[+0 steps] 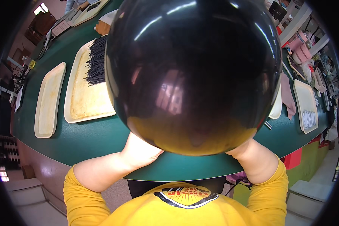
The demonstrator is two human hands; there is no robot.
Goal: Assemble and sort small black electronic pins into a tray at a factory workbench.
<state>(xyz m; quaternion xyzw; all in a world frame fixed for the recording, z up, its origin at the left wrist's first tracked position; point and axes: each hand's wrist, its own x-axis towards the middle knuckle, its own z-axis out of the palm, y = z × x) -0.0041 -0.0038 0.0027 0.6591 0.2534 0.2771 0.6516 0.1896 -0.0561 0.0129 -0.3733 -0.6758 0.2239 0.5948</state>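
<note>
A large, glossy black dome [192, 83], perhaps a lamp shade, covers the middle of the view and hides the work beneath it. From the left, my left hand [141, 148] reaches under its lower rim; only the wrist and the heel of the hand show. On the other side my right hand [242, 147] passes under the same rim. The fingers of both hands, and anything they hold, are hidden. Left of the dome, a cream tray [88, 109] carries a heap of thin black strands [98, 60].
A narrow cream tray [49, 101] lies farther left on the green tabletop [169, 167]. To the right are a mauve cloth [287, 98], a metal rod end [267, 124] and a tray [304, 92] with slim whitish pieces [309, 119]. Another person's hand [83, 6] works at far left.
</note>
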